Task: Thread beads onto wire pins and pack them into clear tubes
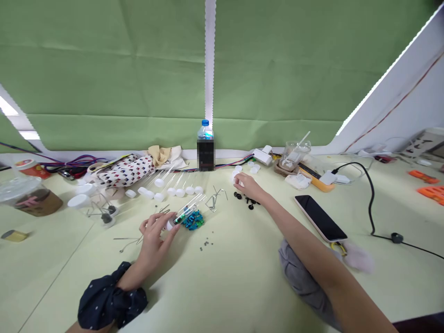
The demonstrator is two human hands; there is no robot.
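Observation:
My left hand [156, 233] is closed around the lower end of a clear plastic tube [192, 204] with a white end and small dark green parts inside. The tube slants up to the right over a pile of blue and green metal parts [194, 222]. Farther back, my right hand [249, 186] has its fingers pinched at a white cap [235, 175], partly hidden by the fingers. Small black round parts [251, 206] lie just below that hand. Bent hex keys [215, 200] rest between the two hands.
Several white-capped clear tubes [180, 192] lie behind my left hand. A bottle [206, 132] stands at the back. To the right are a phone [321, 217], a black cable [371, 203] and a clear cup [293, 155]. A drink cup [38, 203] stands left.

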